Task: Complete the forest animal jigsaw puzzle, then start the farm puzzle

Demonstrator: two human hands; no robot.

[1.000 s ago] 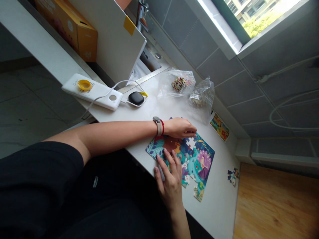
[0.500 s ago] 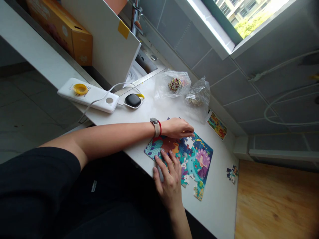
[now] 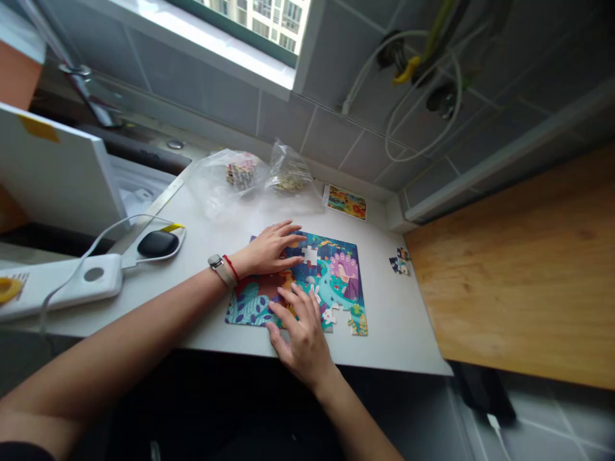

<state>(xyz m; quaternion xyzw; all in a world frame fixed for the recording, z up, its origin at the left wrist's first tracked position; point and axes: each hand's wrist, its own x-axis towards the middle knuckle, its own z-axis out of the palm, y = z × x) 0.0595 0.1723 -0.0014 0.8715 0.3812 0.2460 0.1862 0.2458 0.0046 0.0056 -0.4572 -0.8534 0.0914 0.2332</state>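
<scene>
Jigsaw puzzle (image 3: 331, 275) unmoved; left hand (image 3: 269, 251), right hand (image 3: 300, 330) still on it; view swung.

a colourful peacock jigsaw puzzle (image 3: 342, 272) lies flat, unfinished (white gaps show at its middle and lower edge).

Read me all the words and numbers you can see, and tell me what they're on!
No word, number or brand can be read clearly.
White power bank: small print near the left edge, too small and blurred to read.
Metal ruler: any marks too blurred to read.
Jigsaw puzzle and picture card: no readable words.
</scene>
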